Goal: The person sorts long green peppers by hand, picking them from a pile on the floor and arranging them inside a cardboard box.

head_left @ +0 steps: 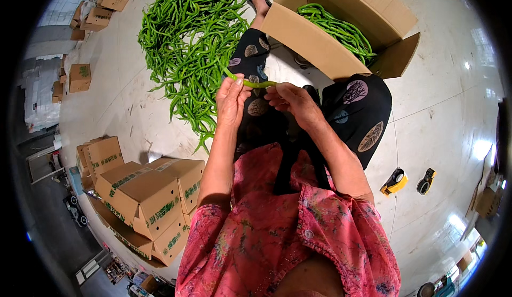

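Pinched one green pepper with half-curled left hand and right hand, before the near edge of the box.

Floor: pale, glossy, crossed by thin seams, scuffed and marked in places, catching bright reflections along the right.
Green peppers: spread loose in a broad, tangled heap, thinning to a narrow tail toward the near side.
Tape dispensers: set down at right, one beside the other, yellow-and-black, apart.
Carton stack: piled at lower left, brown, green-printed.
Small carton: standing alone farther left.
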Demonstrator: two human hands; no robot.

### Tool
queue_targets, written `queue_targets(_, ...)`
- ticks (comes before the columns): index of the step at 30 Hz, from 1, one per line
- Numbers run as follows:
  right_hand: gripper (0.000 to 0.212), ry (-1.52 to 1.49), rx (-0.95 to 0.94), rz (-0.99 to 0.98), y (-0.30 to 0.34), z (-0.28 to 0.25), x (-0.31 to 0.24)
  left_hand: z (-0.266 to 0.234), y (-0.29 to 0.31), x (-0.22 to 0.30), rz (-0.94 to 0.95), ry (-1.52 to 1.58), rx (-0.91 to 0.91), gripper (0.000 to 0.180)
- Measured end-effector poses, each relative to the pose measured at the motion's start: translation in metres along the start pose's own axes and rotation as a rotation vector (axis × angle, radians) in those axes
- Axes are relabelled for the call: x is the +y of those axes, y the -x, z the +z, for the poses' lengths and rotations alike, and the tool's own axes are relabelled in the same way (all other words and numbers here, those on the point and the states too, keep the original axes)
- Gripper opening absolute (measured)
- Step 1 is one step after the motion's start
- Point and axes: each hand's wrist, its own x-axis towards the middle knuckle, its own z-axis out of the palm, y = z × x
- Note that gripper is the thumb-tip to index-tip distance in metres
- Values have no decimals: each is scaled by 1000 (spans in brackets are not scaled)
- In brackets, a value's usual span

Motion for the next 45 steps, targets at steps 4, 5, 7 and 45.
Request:
queue_targets(4,33,45,10,-9,-1,0,0,3,3,0,0,-29,-6,22)
queue_targets(5,31,87,24,-29,-2,1,-1,3,4,1,-2,-34,-6,23)
queue_targets(7,26,297,91,-117,-1,4,-2,5,5,3,-4,-46,-4,24)
queue_targets(45,56,215,189,-318,-8,16,13,-16,-6,3,-91,223,-53,17)
